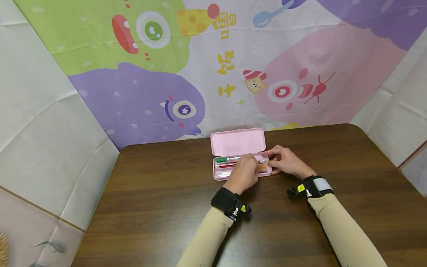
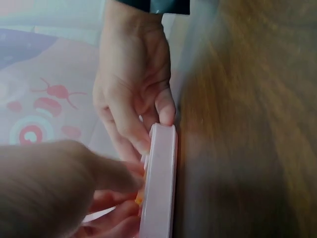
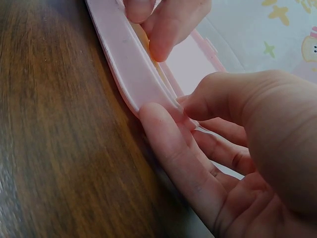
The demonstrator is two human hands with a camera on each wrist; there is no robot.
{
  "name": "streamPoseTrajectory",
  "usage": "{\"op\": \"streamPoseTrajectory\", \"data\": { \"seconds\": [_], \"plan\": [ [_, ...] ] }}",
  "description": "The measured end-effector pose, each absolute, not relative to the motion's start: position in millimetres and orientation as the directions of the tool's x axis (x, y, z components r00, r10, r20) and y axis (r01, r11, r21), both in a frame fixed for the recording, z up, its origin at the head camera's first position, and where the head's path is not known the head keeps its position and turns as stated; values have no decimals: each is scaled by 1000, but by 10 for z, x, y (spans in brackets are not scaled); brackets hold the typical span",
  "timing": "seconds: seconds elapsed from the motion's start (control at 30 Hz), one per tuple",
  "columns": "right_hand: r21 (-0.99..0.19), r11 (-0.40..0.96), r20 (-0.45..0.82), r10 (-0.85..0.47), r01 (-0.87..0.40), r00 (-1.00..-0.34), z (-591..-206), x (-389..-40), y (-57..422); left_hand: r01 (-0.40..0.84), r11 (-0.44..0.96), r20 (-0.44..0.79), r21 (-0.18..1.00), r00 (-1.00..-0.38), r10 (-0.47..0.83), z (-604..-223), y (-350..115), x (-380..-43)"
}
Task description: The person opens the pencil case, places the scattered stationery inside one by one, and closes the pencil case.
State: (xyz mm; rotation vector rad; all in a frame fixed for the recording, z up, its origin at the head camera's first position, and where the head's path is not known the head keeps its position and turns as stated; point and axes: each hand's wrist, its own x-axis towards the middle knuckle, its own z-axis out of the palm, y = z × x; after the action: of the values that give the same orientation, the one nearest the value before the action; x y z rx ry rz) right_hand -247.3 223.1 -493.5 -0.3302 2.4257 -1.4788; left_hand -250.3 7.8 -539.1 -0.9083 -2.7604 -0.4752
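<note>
A pink pencil case (image 1: 220, 179) lies on the table with its lid (image 1: 238, 143) swung up at the back. Inside it are a green-capped marker (image 1: 221, 160), slim red pencils (image 1: 221, 166) and a white, clear-edged piece (image 1: 224, 174). My left hand (image 1: 245, 172) reaches into the case, its thumb and fingers pinching a slim orange-yellow thing (image 1: 264, 168); its kind is mostly hidden. At the case's right end, my right hand (image 1: 288, 162) grips the wall (image 3: 143, 84) between thumb and fingers, as the right wrist view shows.
The dark wooden table (image 1: 160, 207) spreads out around the case. Behind it hangs a cloth (image 1: 230, 107) with cartoon monsters, close to the raised lid. Pale panels (image 1: 50, 111) stand at the left and right. Both wrists wear black straps with small cameras.
</note>
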Motion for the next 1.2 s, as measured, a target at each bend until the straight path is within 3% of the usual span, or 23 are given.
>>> {"op": "streamPoseTrajectory", "data": {
  "seconds": [0.63, 0.87, 1.2],
  "plan": [
    [-890, 454, -132, -337, -38, -932, -4936, -2460, 2252, 611, 726, 358, 315, -785, 506, -5366, -28, -2623],
    [-884, 468, -152, -324, -18, -934, -4941, -2488, 2246, 596, 691, 403, 409, -797, 449, -5260, -252, -2576],
    [-880, 475, -160, -328, -16, -931, -4935, -2492, 2253, 613, 697, 424, 372, -780, 460, -5461, -797, -2691]
  ]
}}
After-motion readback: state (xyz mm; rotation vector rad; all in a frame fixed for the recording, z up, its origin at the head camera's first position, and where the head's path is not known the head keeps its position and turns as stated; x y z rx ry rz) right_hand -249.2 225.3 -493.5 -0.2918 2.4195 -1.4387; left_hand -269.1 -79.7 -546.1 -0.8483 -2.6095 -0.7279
